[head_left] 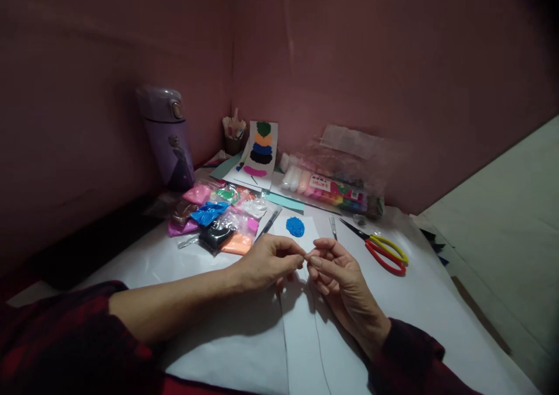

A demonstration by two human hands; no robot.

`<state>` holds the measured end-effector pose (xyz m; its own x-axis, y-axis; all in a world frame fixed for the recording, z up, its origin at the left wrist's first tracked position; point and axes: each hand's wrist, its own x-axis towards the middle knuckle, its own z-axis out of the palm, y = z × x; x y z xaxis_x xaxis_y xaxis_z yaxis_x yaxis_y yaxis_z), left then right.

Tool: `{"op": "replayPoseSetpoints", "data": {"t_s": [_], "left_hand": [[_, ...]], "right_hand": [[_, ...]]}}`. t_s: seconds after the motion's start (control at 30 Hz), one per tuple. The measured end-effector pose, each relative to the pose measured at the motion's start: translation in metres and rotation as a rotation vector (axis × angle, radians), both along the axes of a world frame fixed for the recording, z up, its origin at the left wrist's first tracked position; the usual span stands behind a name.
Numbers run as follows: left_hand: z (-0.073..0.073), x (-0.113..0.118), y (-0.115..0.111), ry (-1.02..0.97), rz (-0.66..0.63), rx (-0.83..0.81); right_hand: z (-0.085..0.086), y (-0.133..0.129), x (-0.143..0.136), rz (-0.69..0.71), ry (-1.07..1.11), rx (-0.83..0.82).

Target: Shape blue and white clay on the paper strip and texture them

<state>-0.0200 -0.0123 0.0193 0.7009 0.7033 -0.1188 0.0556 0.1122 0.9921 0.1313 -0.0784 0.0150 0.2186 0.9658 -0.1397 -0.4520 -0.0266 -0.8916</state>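
Overall exposure dim; pale surface (419, 302) brightest, pink wall (371, 51) dull and murky. Light source out of view. Soft-edged shadows fall on the near side of left hand (273, 261) and right hand (338, 272). Small glare spots on clear packets (209, 211). Left sleeve (78, 337) nearly lost in darkness. Top right corner blacked out. Wide-angle stretch: bottle (168, 138) leans outward. Fine detail soft, fingertips included.

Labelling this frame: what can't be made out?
All head view:
Whatever the left hand and right hand may pinch: too small, covered by their grip.
Small print on the rainbow packet: too small, blurred.
Near end of the white paper strip: cut off by the bottom edge.
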Motion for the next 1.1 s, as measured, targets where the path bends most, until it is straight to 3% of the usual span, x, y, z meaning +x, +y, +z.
{"op": "replayPoseSetpoints", "data": {"t_s": [0.13, 0.3, 0.4, 0.6, 0.9, 1.1], "left_hand": [[0.001, 0.000, -0.001, 0.000, 0.049, 0.055], [0.000, 0.001, -0.002, 0.071, 0.129, 0.380], [0.001, 0.001, -0.003, 0.076, 0.148, 0.435], [0.000, 0.000, -0.007, 0.070, 0.165, 0.416], [0.002, 0.002, -0.011, 0.052, 0.133, 0.082], [0.005, 0.002, -0.012, 0.040, 0.128, 0.034]], "right_hand": [[0.001, -0.001, 0.000, 0.006, -0.006, -0.005], [0.002, -0.002, 0.000, 0.021, -0.007, -0.027], [0.002, -0.002, 0.000, 0.029, -0.011, -0.023], [-0.002, -0.002, -0.002, 0.032, -0.074, 0.019], [-0.002, -0.005, -0.005, -0.033, -0.170, 0.096], [-0.001, -0.006, -0.009, -0.061, -0.270, 0.154]]}}
